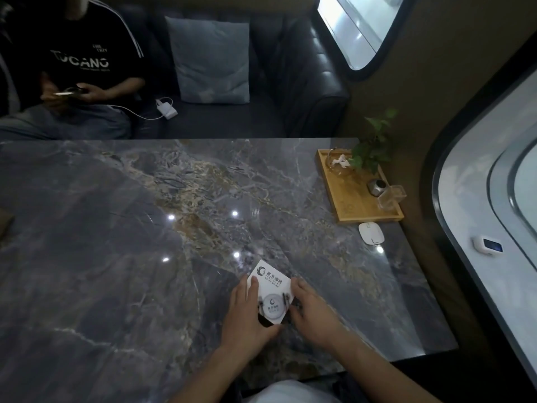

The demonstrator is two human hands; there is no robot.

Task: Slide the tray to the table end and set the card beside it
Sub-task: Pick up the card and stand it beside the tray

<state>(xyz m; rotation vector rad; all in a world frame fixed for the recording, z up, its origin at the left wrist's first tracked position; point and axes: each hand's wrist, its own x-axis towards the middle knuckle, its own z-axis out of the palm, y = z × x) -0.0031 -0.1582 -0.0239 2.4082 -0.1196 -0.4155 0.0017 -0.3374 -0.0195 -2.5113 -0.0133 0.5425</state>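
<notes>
A wooden tray [353, 209] sits at the far right end of the dark marble table [116, 228], carrying a glass vase with a green plant [372, 149], a small grey object and a clear plastic holder. The white card [268, 282], printed with a logo and fixed in a small stand with a round disc, rests near the table's front edge. My left hand [247, 318] grips the card's left side. On its right side my right hand [312, 312] holds it too, fingers curled around the edge.
A white rounded device [371, 233] lies just in front of the tray. A person sits on the dark sofa beyond the table with a phone; a grey cushion [210, 59] and a white charger [166, 109] lie beside them. A curved wall runs along the right.
</notes>
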